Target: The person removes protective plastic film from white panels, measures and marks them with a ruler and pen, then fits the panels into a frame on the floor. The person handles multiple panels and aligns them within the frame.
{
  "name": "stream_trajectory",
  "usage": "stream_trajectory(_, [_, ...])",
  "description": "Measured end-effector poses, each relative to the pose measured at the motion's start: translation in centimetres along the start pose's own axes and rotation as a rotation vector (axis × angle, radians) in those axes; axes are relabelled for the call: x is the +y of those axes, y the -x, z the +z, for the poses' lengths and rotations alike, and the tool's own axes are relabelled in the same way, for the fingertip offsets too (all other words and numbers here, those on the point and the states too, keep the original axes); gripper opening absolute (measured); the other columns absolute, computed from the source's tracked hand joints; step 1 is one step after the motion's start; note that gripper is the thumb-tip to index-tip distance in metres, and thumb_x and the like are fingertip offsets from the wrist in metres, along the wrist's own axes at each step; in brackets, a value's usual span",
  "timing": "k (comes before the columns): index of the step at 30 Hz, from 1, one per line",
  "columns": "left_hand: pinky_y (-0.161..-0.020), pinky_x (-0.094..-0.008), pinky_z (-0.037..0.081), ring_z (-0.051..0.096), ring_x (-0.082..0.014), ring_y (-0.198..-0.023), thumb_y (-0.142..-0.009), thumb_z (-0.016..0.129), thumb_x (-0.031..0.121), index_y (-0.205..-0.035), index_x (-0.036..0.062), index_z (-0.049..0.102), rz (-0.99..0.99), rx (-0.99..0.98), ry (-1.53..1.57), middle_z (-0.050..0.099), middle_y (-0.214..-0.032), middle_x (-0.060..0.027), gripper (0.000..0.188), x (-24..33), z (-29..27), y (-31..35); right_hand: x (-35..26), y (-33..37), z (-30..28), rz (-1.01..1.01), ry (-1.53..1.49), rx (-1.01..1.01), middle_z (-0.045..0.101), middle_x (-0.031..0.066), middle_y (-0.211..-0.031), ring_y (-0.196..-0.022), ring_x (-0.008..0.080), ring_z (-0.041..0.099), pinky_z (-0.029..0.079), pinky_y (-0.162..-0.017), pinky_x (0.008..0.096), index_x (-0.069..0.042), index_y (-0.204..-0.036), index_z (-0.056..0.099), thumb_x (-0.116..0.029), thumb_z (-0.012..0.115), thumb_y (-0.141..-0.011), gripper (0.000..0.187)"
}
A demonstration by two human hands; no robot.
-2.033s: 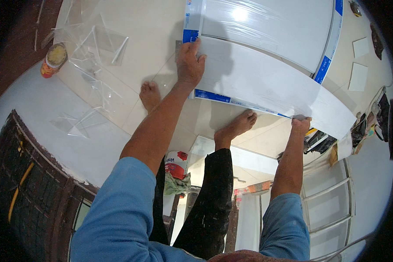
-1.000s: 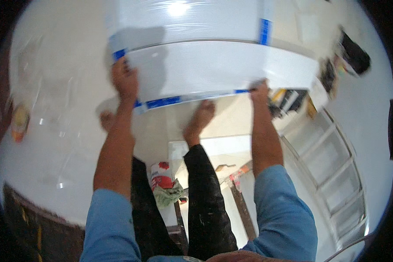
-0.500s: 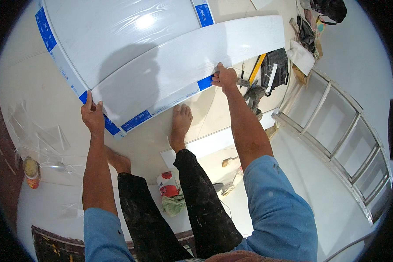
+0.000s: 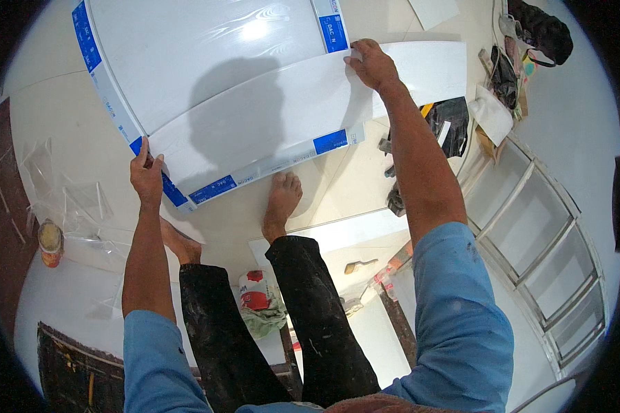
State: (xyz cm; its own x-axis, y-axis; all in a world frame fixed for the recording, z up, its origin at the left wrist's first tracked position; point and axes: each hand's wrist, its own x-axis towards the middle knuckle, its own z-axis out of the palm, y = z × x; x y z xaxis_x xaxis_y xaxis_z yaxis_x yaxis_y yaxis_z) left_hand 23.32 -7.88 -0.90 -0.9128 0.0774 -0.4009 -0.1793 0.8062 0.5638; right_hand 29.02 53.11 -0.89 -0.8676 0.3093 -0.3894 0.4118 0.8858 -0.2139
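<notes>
Two long white panels overlap in front of me: a wide film-wrapped white panel [image 4: 172,48] and, nearer, a narrower white strip [image 4: 255,127]. Blue and pale printed tape runs along their edges. My left hand [image 4: 147,175] is closed on the left taped edge, where the two panels meet, thumb on the near side. Reaching farther out, my right hand [image 4: 375,65] has its fingers bent at the right corner of the wrapped panel, beside the blue label; its grip is partly hidden. Another white sheet [image 4: 427,69] shows beyond my right wrist.
An aluminium ladder [image 4: 530,258] leans at the right. Tools and a black bag [image 4: 448,124] lie near my right forearm. Clear plastic film [image 4: 69,206] and a jar [image 4: 50,241] are on the left floor. A red-white container [image 4: 255,289] and a brush [image 4: 360,265] lie by my legs.
My right hand has let go of the strip's near taped edge and moved up to the wrapped panel's right corner. My left hand stays on the left edge.
</notes>
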Motion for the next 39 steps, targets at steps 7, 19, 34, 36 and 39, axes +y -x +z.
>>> stream_trajectory(7, [-0.086, -0.0293, 0.053, 0.056, -0.0151, -0.085, -0.086, 0.083, 0.002, -0.151, 0.0202, 0.062, -0.038, -0.015, 0.011, 0.055, -0.093, -0.001, 0.071, -0.2, -0.1, 0.1, 0.0, -2.0, -0.2, 0.055, -0.069, -0.143, 0.063, 0.0225, -0.131, -0.116, 0.0392, 0.068, 0.056, -0.1, 0.0503, -0.008, -0.128, 0.072, -0.04, 0.07, -0.098, 0.044])
stream_trajectory(19, [-0.089, -0.0286, 0.053, 0.055, -0.013, -0.086, -0.088, 0.085, 0.004, -0.151, 0.023, 0.062, -0.07, -0.03, -0.039, 0.053, -0.094, 0.0011, 0.07, -1.5, 0.0, 0.0, 1.0, -2.1, -0.3, -0.015, -0.113, -0.133, 0.066, 0.018, -0.111, -0.106, 0.035, 0.067, 0.054, -0.098, 0.0443, -0.007, -0.124, 0.076, -0.043, 0.073, -0.098, 0.044])
stream_trajectory(34, [-0.089, -0.0306, 0.053, 0.057, -0.015, -0.091, -0.089, 0.084, 0.007, -0.152, 0.0231, 0.061, -0.093, -0.082, -0.028, 0.055, -0.1, -0.001, 0.069, -2.1, -0.4, -0.8, 5.8, 11.3, -2.6, 0.235, -0.38, 0.295, 0.075, 0.0186, -0.111, -0.104, 0.0396, 0.072, 0.056, -0.093, 0.0482, -0.006, -0.112, 0.074, -0.027, 0.062, -0.1, 0.028])
stream_trajectory(36, [-0.09, -0.0323, 0.054, 0.058, -0.016, -0.092, -0.09, 0.085, 0.01, -0.153, 0.0263, 0.06, -0.096, -0.098, -0.062, 0.055, -0.099, -0.0018, 0.069, -1.7, -0.3, -1.5, 10.1, 17.9, -2.5, 0.516, -0.228, 0.125, 0.076, 0.0168, -0.095, -0.086, 0.0309, 0.075, 0.059, -0.079, 0.0428, -0.002, -0.104, 0.075, -0.024, 0.066, -0.097, 0.024])
stream_trajectory(39, [-0.089, -0.0335, 0.054, 0.06, -0.017, -0.092, -0.09, 0.084, 0.012, -0.155, 0.0263, 0.058, 0.011, -0.117, -0.214, 0.058, -0.097, -0.0038, 0.071, -1.0, -0.2, -2.1, 13.7, 25.6, -0.3, 0.624, -0.251, 0.061, 0.075, 0.0141, -0.078, -0.067, 0.0247, 0.075, 0.061, -0.066, 0.0391, 0.001, -0.095, 0.075, -0.023, 0.069, -0.095, 0.025])
